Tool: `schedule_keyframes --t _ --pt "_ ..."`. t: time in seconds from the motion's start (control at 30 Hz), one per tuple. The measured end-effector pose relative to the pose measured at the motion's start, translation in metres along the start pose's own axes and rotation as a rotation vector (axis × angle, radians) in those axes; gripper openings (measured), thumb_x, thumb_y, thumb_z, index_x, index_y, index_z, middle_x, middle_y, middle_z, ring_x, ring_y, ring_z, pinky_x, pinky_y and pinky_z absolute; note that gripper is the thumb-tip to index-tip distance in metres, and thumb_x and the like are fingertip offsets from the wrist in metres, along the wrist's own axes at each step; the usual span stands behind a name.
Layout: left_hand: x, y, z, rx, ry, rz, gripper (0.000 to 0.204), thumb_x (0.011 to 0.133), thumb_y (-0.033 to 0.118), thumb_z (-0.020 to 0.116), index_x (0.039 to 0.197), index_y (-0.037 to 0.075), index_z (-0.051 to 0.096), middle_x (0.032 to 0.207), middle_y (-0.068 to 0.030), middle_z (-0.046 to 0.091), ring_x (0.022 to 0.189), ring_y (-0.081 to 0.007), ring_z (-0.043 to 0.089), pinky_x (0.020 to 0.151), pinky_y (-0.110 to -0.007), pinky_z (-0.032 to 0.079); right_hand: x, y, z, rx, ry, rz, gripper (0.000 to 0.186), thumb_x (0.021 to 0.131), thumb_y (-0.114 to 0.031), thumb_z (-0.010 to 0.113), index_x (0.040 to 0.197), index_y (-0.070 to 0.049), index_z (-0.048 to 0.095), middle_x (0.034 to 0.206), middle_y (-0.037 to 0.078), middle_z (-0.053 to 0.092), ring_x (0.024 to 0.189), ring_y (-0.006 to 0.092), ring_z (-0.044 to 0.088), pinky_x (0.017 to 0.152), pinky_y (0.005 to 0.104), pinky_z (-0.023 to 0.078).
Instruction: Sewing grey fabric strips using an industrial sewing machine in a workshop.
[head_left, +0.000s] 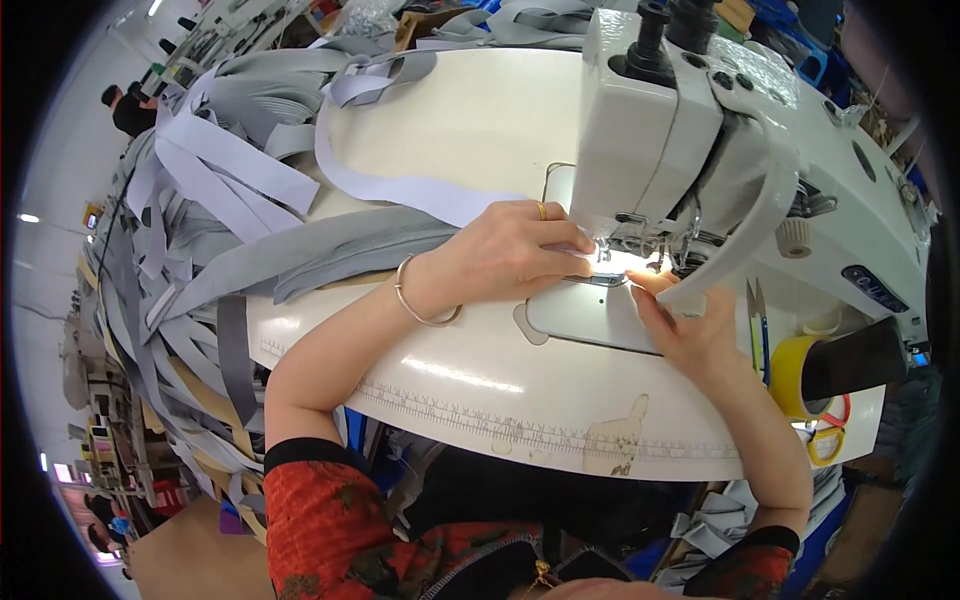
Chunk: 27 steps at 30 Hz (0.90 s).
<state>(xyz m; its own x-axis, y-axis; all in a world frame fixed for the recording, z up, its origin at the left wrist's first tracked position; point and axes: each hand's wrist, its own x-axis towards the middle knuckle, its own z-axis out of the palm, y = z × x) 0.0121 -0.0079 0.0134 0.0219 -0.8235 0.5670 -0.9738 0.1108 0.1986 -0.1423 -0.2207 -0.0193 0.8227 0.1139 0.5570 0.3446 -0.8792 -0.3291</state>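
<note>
A white sewing machine (650, 130) stands over the tabletop, its lamp lighting the needle area (625, 262). My left hand (515, 250) is closed over the end of a pale white fabric strip (400, 190), fingertips beside the presser foot. A grey fabric strip (360, 245) runs up to the same wrist from the left. To the right of the foot, my right hand (690, 325) has thumb and fingertips drawn together at the edge of the metal plate (590, 318). What lies between those fingertips is too small to make out.
Heaps of grey and white strips (240, 110) hang over the table's left side. At the right lie a yellow tape roll (795, 375), yellow-handled scissors (826, 445) and a pointed tool (755, 315). A printed ruler (480, 415) follows the front edge. Other people (130, 108) are far left.
</note>
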Motion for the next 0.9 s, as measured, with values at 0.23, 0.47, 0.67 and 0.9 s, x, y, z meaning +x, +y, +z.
schedule_keyframes --t 0.23,0.47,0.67,0.9 --pt "0.001 0.001 -0.003 0.035 -0.073 -0.008 0.013 0.073 0.01 0.071 0.086 0.014 0.071 0.094 0.002 0.069 0.082 -0.0176 0.065 0.065 -0.029 0.053 0.005 -0.011 0.001 -0.147 -0.071 -0.038 0.023 0.083 -0.022 0.07 0.106 -0.021 0.07 0.062 0.003 0.047 0.053 0.0207 0.05 0.045 0.0355 0.039" --pt "-0.002 0.0 -0.003 -0.016 -0.054 -0.055 0.017 0.072 0.01 0.071 0.089 0.013 0.072 0.095 0.0015 0.069 0.083 -0.0191 0.066 0.068 -0.03 0.054 0.003 -0.012 0.0 -0.164 -0.079 -0.058 0.028 0.083 -0.021 0.07 0.111 -0.022 0.069 0.063 0.002 0.048 0.057 0.0189 0.052 0.049 0.0349 0.041" --pt "-0.003 -0.004 0.0 0.012 -0.049 0.002 0.017 0.072 0.01 0.07 0.089 0.013 0.072 0.097 0.0005 0.07 0.081 -0.0195 0.065 0.068 -0.03 0.054 0.004 -0.015 -0.001 -0.209 -0.078 -0.089 0.023 0.082 -0.02 0.071 0.106 -0.017 0.07 0.064 0.002 0.048 0.059 0.0197 0.053 0.049 0.0347 0.041" --pt "-0.002 -0.002 -0.003 -0.044 -0.051 -0.048 0.017 0.072 0.009 0.069 0.089 0.012 0.071 0.096 0.0006 0.07 0.079 -0.0189 0.064 0.067 -0.03 0.054 0.004 -0.007 0.003 0.053 -0.017 0.017 0.014 0.084 -0.021 0.07 0.09 -0.008 0.068 0.064 0.006 0.052 0.053 0.0262 0.051 0.047 0.0373 0.041"
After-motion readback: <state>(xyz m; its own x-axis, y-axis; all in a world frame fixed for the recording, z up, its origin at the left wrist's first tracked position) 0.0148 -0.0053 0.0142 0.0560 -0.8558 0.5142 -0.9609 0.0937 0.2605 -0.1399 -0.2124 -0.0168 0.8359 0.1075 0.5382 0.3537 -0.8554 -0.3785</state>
